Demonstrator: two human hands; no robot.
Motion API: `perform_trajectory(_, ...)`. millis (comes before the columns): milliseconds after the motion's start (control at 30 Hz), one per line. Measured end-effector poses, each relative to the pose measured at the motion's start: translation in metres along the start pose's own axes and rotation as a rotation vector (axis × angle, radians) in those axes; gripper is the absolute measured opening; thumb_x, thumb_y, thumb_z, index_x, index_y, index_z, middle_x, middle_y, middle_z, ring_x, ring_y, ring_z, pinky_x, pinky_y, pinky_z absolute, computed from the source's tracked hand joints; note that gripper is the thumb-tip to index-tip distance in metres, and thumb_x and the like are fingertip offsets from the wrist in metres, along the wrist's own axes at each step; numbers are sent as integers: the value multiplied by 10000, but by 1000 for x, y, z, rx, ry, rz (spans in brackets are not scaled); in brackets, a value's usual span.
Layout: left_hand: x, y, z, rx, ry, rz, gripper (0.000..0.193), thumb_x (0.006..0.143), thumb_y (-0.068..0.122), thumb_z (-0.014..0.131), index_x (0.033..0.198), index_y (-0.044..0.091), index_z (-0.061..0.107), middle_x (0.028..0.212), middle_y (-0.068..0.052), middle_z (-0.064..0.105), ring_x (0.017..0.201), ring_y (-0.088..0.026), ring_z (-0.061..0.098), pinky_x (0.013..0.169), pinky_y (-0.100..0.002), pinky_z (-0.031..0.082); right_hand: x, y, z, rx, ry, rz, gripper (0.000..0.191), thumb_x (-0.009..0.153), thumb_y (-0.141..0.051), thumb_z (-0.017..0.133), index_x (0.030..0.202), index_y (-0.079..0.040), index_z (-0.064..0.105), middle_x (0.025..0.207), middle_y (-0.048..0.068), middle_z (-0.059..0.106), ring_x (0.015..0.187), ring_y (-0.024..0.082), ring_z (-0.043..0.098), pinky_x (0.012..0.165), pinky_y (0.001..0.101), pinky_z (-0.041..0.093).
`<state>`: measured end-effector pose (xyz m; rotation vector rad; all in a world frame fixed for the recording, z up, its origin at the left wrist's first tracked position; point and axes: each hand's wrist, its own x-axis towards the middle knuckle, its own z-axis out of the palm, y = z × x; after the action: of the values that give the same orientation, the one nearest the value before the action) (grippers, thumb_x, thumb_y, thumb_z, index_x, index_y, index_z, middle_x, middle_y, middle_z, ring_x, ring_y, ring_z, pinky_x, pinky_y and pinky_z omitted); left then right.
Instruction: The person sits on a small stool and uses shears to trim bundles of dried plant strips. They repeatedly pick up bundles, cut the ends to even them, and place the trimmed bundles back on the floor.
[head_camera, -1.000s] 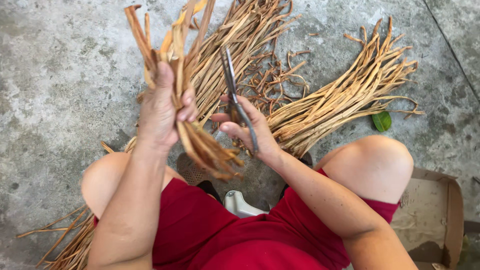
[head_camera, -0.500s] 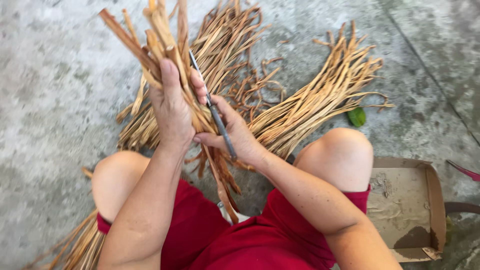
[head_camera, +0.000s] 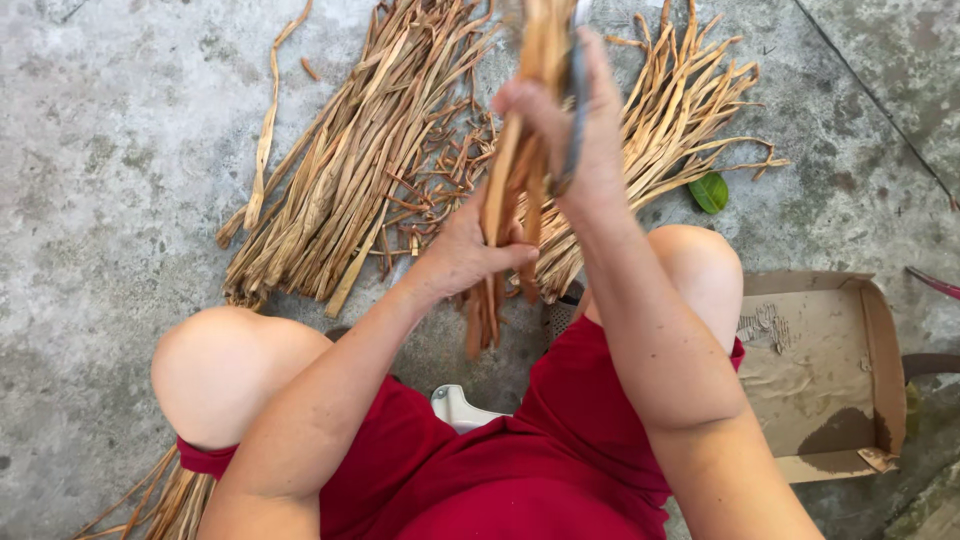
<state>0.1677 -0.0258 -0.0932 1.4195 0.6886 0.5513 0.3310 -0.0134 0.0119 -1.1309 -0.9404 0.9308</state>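
A bundle of dried tan leaf strips (head_camera: 510, 190) stands nearly upright in front of me. My left hand (head_camera: 465, 250) grips it low down, fingers wrapped around the strips. Higher up, my right hand (head_camera: 575, 130) is closed on the same bundle and also holds a dark narrow blade (head_camera: 577, 100) along it. The bundle's top runs out of the frame. Below my left hand the strip ends hang loose between my knees.
Two heaps of dried strips lie on the concrete floor: one (head_camera: 340, 190) at the left centre, one (head_camera: 680, 120) at the upper right, with curly scraps (head_camera: 440, 190) between. A green leaf (head_camera: 709, 192) lies beside the right heap. An open cardboard box (head_camera: 820, 370) sits at my right. More strips (head_camera: 170, 500) lie at the lower left.
My right hand with the blade has risen to the top of the bundle. My left hand slid down to grip the bundle lower. The bundle now stands more upright.
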Motion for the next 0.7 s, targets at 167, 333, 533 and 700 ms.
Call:
perform_trajectory(167,4,-10,10,-322,-168,-142,548,847,100,849,1355,49,650,952,2,667,875,-114,664,822,-295,580,17,-16,-42,224,17,-208,312,990,-44,828,1183,-7,586,973,104,695,832,204,708,743,317,591)
perform_trajectory(333,6,-6,16,-373,-274,-86,462,800,131,854,1194,89,616,1166,75,681,1044,-64,651,902,-286,570,18,-11,-53,300,47,-233,246,1014,-13,804,1153,4,601,979,129,702,839,203,707,741,298,572)
perform_trajectory(533,14,-10,44,-429,-322,-161,424,813,132,879,1151,74,628,1041,-22,681,1004,-130,669,945,-322,570,20,-25,-63,278,81,-237,202,981,1,780,1089,3,610,945,111,700,846,198,703,711,296,567)
perform_trajectory(700,23,9,50,-335,-290,-165,327,856,133,832,1115,42,655,1003,-22,719,975,-123,694,924,-322,574,28,-15,-109,139,95,-350,171,999,30,759,1024,-23,598,900,71,647,777,179,653,729,309,523)
